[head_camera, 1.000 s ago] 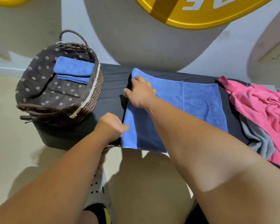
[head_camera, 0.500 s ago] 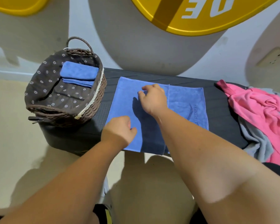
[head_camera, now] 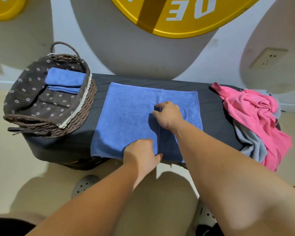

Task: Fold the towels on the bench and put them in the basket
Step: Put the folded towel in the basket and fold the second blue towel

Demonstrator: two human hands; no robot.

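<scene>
Blue towel [head_camera: 126,120] lies flat on counter [head_camera: 216,123], just right of wicker basket [head_camera: 82,116], partly folded. Left grip [head_camera: 141,154] pinches the flap's free edge at the front. Right grip [head_camera: 169,114] pinches the same edge farther back. Folded blue towels [head_camera: 65,77] sit inside basket. Pink towel [head_camera: 255,114] and grey towel [head_camera: 252,142] are heaped well right of basket.

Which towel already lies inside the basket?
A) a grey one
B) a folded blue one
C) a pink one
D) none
B: a folded blue towel lies in the basket, while the pink towel and the grey towel lie heaped on the bench.
</scene>
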